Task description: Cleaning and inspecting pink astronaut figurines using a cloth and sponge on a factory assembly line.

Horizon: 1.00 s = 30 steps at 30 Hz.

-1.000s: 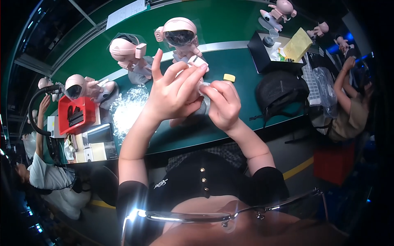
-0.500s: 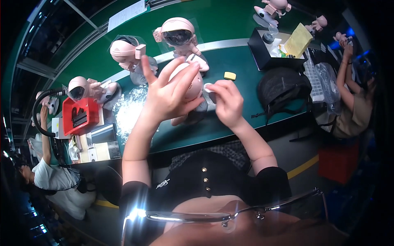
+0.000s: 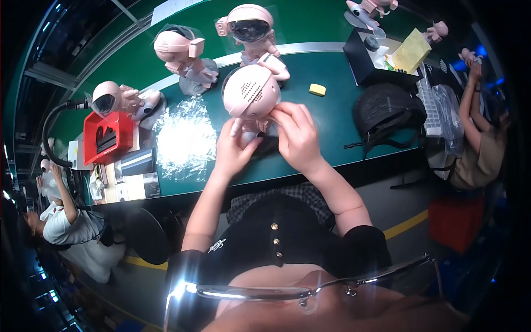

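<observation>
A pink astronaut figure [image 3: 253,94] stands upright on the table before me, its round helmet's speaker holes facing up toward me. Low on its left side, my left hand [image 3: 232,152] is closed round the body, thumb toward the front. My right hand [image 3: 298,135] presses in under the helmet's right edge with its fingers pinched together. Whatever those fingertips hold is hidden. Just behind are two more pink astronaut figures, one with a dark visor [image 3: 250,30] and one turned aside [image 3: 180,52], both with clear film about the head.
Crumpled clear film [image 3: 185,141] lies left of the figure, beyond it a red bin [image 3: 106,138] of dark parts and another astronaut figure [image 3: 110,98]. Rightward are a yellow block [image 3: 317,89], a black mesh bag [image 3: 387,113] and a black box [image 3: 368,61]. Co-workers sit at both sides.
My left hand has come down from the helmet to the figure's lower body. My right hand has closed in against the figure, and the small white piece in its fingers no longer shows.
</observation>
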Available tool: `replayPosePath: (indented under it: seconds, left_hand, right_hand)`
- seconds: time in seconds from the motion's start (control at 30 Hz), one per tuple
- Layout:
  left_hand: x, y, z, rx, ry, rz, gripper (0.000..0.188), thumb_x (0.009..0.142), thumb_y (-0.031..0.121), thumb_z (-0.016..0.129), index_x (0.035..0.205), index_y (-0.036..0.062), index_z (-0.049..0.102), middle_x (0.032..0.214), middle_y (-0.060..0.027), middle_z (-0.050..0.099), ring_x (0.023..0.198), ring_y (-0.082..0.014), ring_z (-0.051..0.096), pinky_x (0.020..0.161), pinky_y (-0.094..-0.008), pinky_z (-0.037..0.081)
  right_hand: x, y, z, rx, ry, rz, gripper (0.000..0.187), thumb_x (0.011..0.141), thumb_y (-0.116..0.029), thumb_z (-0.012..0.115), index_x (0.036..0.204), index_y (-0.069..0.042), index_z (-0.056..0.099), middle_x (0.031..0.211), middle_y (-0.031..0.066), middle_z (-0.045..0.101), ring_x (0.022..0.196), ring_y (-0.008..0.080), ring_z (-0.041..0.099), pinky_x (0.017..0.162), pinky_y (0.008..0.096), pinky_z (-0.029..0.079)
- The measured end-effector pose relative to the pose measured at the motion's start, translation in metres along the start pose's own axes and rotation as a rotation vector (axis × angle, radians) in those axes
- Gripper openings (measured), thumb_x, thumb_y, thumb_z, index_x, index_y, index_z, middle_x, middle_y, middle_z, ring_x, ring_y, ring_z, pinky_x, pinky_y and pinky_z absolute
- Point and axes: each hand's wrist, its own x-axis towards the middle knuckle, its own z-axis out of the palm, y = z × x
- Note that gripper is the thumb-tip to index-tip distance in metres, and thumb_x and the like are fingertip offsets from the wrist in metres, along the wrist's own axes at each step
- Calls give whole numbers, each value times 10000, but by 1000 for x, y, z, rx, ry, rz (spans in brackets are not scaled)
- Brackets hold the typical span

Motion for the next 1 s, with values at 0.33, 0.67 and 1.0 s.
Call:
replayPosePath:
  seconds: [0.33, 0.67, 1.0]
  left_hand:
    - [0, -1, 6, 35, 91, 96, 618, 677, 72, 732, 1254, 59, 512, 1116, -166, 565, 1011, -360, 546, 854, -411, 459]
    - [3, 5, 4, 51, 88, 92, 658, 674, 66, 732, 1287, 68, 494, 1096, -158, 562, 993, -355, 535, 838, -402, 456]
    - [0, -10, 6, -145, 107, 192, 576, 944, 452, 378, 1302, 10, 473, 1178, -205, 526, 1072, -376, 489, 930, -410, 386]
  right_hand:
    - [-21, 15, 14, -32, 176, -23, 238, 736, 127, 613, 934, 6, 660, 932, 125, 617, 809, 248, 623, 673, 311, 521]
    - [-63, 26, 52, 708, 355, 710, 212, 866, 50, 562, 1078, 56, 550, 983, 89, 612, 886, 136, 591, 815, 267, 476]
    - [-67, 17, 56, 12, 11, 93, 257, 697, 70, 604, 924, -32, 668, 884, 152, 601, 788, 329, 609, 713, 370, 506]
